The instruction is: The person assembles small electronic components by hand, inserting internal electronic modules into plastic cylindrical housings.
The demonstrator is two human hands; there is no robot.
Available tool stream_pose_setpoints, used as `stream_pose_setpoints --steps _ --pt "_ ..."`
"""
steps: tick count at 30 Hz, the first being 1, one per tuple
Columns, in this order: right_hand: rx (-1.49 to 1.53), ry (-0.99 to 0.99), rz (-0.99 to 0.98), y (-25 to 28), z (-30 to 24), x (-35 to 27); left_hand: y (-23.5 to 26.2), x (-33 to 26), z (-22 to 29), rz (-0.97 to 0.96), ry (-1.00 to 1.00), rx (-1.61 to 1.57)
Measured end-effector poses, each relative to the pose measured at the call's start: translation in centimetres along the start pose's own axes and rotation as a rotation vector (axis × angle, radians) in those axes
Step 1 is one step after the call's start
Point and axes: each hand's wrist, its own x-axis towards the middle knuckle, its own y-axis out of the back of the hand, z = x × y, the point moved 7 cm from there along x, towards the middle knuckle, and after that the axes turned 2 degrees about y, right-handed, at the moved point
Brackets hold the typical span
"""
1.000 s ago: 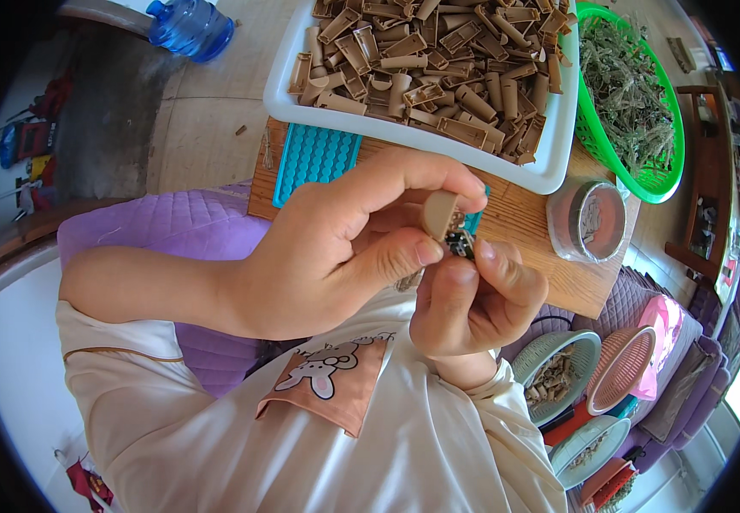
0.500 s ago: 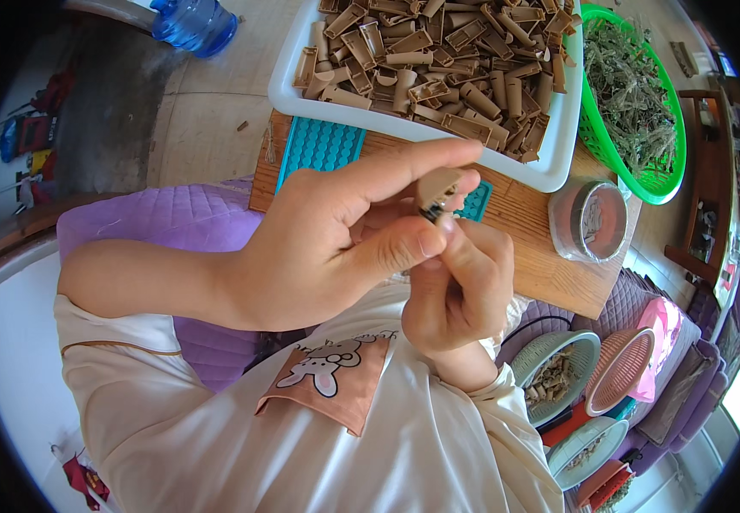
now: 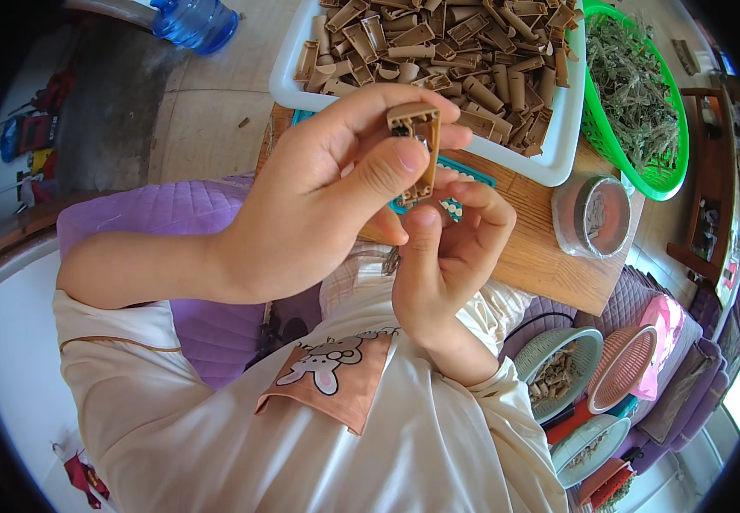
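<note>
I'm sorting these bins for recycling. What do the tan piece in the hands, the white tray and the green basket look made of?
Tan piece: likely moulded plastic, matte, with crisp hollow walls.
White tray: apparently plastic, smooth, slightly glossy, with a rounded rim.
Green basket: plastic, judging by its bright colour and slotted lattice wall.

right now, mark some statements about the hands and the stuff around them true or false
1. The left hand holds a tan plastic frame piece. True.
2. The white tray is filled with blue bottles. False: it holds many tan plastic pieces.
3. The green basket sits to the right of the white tray. True.
4. The right hand rests flat on the wooden table. False: it is raised, fingertips just under the frame piece.
5. A blue water bottle lies on the floor at upper left. True.
</note>
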Motion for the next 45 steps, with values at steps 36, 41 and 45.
stream_pose_setpoints --steps 36,41,45 --pt "-0.848 -0.224 -0.464 8.1 4.3 2.9 0.6 0.7 -6.3 0.028 0.485 -0.214" --pt "-1.04 -0.204 -0.509 13.2 6.2 1.2 0.0 0.1 -5.6 -0.01 0.491 -0.22" --pt "-1.198 -0.034 -0.561 12.9 6.4 -0.1 -0.2 -1.2 -5.9 0.0 0.522 -0.255"
